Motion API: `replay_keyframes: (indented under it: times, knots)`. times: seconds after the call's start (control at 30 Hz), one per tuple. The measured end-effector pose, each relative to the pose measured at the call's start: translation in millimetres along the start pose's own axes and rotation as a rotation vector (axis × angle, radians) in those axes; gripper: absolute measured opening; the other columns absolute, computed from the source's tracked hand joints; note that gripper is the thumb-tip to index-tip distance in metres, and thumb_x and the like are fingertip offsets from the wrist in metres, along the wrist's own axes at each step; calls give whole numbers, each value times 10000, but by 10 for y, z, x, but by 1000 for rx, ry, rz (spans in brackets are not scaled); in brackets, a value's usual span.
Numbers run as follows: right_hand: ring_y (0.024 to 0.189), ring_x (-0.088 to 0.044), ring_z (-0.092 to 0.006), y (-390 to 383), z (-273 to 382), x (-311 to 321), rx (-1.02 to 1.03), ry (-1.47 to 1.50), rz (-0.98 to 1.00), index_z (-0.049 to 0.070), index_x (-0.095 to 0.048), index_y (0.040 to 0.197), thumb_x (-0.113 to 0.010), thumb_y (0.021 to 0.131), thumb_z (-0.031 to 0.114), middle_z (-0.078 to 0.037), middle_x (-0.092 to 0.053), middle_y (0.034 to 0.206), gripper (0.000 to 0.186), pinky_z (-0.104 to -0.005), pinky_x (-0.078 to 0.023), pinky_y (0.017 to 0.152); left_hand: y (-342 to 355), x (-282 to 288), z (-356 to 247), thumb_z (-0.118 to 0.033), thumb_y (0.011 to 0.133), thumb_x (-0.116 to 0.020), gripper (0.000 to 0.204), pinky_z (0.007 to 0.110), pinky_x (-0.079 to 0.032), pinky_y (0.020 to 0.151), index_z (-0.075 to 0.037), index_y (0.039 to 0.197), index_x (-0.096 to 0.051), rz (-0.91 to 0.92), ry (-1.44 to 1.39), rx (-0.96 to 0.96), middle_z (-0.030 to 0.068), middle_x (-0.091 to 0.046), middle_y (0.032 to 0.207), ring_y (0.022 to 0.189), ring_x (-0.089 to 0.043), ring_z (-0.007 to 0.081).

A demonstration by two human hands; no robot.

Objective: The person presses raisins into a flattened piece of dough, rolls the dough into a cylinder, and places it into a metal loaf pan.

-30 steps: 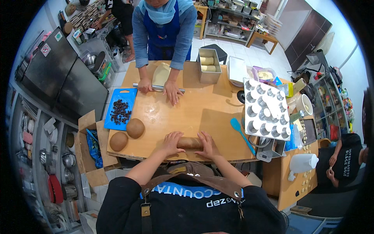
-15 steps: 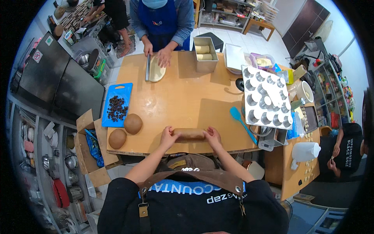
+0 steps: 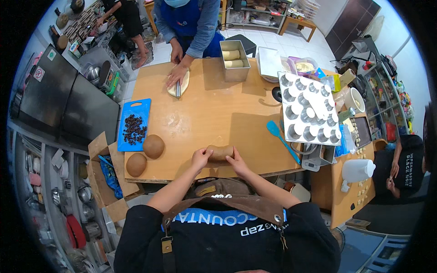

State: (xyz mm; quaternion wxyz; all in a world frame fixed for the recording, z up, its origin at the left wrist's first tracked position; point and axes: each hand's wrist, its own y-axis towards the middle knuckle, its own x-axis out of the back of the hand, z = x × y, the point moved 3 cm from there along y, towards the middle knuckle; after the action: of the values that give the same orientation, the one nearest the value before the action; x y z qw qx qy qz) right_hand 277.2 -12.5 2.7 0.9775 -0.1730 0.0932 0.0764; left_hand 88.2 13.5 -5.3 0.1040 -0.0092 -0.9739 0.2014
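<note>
At the near edge of the wooden table [image 3: 195,118], a short brown dough roll [image 3: 221,153] is held between my two hands. My left hand [image 3: 201,158] grips its left end, thumb toward me. The other end is in my right hand [image 3: 238,164], with the fingers partly hidden behind the dough. Two smooth brown dough balls, one nearer [image 3: 136,164] and one farther [image 3: 154,146], rest to the left. Beyond them lies a blue cutting board [image 3: 134,109] with dark raisin-like pieces [image 3: 134,130] on it.
Across the table a co-worker's hands [image 3: 179,75] press a metal rolling pin [image 3: 178,89] on pale dough. A metal loaf tin [image 3: 236,73] holds pale rolls. To my right are a blue spatula [image 3: 283,142], a muffin tray [image 3: 309,109] and a scale [image 3: 311,164]. An open carton [image 3: 120,159] stands left.
My hands have come closer together, mainly the right moving left, and the dough roll between them is shorter. The co-worker's rolling pin has moved from beside the pale dough onto it.
</note>
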Motion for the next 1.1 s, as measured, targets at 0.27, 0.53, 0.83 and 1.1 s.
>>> replay_keyframes:
  times: [0.27, 0.53, 0.83, 1.1]
  knots:
    - [1202, -466, -224, -198, 178, 254, -14, -674, -223, -1, -342, 1376, -586, 909, 128, -143, -442, 1340, 542, -305, -402, 974, -255, 191, 64, -208, 826, -715, 291, 282, -490, 714, 13, 994, -627, -616, 606, -280, 50, -658, 882, 755, -604, 145]
    - [916, -581, -118, -16, -64, 211, -103, 109, -75, -3, -545, 1191, -591, 896, 78, -59, -627, 1013, 309, -244, -473, 773, -53, 25, 187, -203, 813, -737, 269, 258, -483, 641, -5, 955, -624, 74, -279, 235, 41, -635, 852, 731, -585, 116]
    - [1149, -509, -161, 43, -202, 396, 0, -351, -316, -13, -391, 1350, -579, 896, 47, -89, -532, 1250, 495, -307, -433, 947, -140, 121, 207, -227, 873, -668, 238, 288, -490, 662, -49, 1024, -621, -145, -153, 173, 41, -625, 956, 826, -588, 127]
    - [1271, -409, -186, -9, 123, 30, -123, 46, 139, -2, -282, 1408, -557, 900, 17, -110, -439, 1363, 577, -313, -323, 1058, -200, -2, -121, -200, 930, -570, 329, 334, -419, 898, -87, 1234, -513, 222, -436, 379, 33, -576, 1139, 1063, -503, 153]
